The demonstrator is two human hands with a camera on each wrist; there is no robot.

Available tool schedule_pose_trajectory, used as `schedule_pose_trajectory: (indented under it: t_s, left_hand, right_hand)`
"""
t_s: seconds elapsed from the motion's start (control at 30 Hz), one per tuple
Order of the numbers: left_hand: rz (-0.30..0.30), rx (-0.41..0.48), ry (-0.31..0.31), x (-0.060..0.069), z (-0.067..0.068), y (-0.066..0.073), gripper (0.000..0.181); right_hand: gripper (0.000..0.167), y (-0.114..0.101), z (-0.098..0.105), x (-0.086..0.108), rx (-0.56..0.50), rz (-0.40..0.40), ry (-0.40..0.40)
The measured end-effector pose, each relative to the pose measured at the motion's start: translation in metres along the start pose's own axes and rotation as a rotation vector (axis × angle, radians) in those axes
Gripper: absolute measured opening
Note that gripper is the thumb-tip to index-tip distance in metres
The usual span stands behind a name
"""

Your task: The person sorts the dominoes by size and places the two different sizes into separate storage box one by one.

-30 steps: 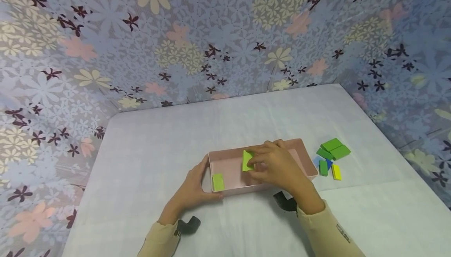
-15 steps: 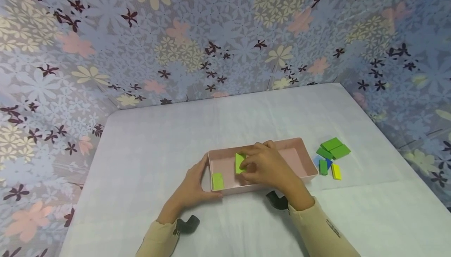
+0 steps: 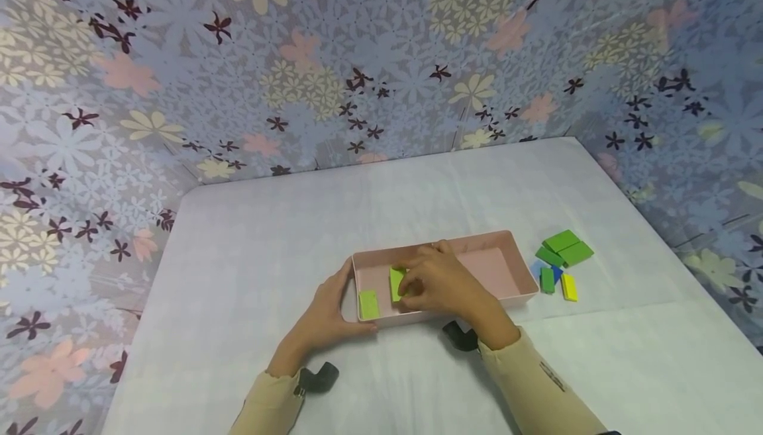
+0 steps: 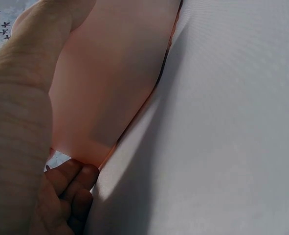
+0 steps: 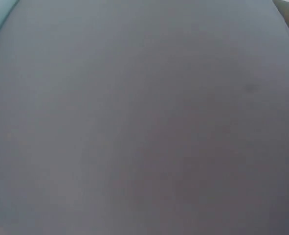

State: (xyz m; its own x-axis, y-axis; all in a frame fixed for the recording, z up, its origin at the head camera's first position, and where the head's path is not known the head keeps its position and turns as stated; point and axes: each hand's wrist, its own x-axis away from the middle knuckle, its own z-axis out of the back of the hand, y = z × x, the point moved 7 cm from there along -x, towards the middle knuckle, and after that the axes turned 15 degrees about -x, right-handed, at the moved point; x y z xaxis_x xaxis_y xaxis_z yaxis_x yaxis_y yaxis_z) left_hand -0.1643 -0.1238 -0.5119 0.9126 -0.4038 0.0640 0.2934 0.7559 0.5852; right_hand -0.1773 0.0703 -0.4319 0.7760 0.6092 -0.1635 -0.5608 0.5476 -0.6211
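Observation:
A long pink box (image 3: pixel 489 269) without a lid stands on the white-covered table. My left hand (image 3: pixel 322 312) grips its left end, thumb along the front wall and fingers at the back corner. In the left wrist view the same hand (image 4: pixel 66 191) lies against the box's pink wall (image 4: pixel 110 73), with some fingers curled at its lower edge. Inside the box, my right hand (image 3: pixel 438 283) pinches a light green block (image 3: pixel 396 283) standing on edge. Another light green block (image 3: pixel 368 304) sits in the box's front left corner. The right wrist view shows only a blurred grey surface.
Right of the box lie several green blocks (image 3: pixel 561 241), a smaller green block (image 3: pixel 547 281), a blue piece (image 3: pixel 557 273) and a yellow block (image 3: pixel 569 287). A flower-patterned wall covering (image 3: pixel 381 57) borders the table's back and sides.
My right hand has moved left inside the box with the light green block, nearer the block in the corner. My left hand keeps its grip on the box's end.

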Motion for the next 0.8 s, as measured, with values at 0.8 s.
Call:
schedule_pose_trajectory:
  t_s: [0.8]
  left_hand:
    - [-0.016,-0.004,0.007,-0.001,0.000,0.002,0.135]
  right_hand:
    - [0.012,-0.001,-0.015,-0.012,-0.010,0.008,-0.126]
